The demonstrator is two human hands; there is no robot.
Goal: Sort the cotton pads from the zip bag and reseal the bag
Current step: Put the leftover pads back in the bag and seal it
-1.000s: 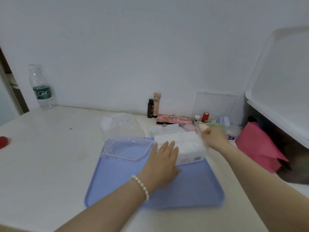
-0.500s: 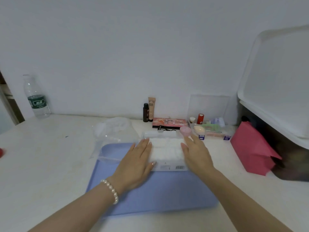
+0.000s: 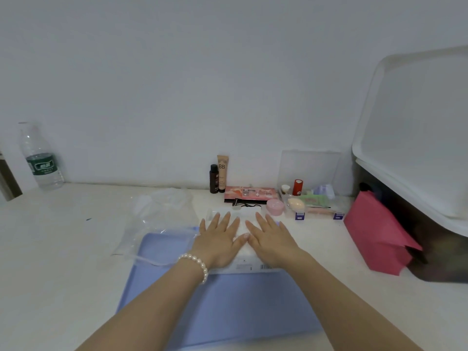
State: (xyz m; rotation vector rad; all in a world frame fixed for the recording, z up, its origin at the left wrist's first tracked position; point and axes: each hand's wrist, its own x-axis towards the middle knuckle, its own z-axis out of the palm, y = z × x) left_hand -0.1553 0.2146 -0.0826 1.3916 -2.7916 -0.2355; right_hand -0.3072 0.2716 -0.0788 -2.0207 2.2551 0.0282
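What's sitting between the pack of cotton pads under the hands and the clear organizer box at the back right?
In the head view, a round pink jar stands between the cotton pad pack and the clear organizer box.

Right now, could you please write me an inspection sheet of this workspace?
Surface: white table with a blue tray near the front edge.
Job's things: pack of cotton pads at the tray's far end; clear zip bag on the tray's left corner, partly on the table.
Clutter: water bottle, BB cream tube, dark bottle, palette, pink jar, clear organiser box, pink paper bag.
Hands: left hand and right hand flat on the pack, fingers straight.
Cables: nothing seen.
Surroundings: plain wall; white storage bin lid on the right.
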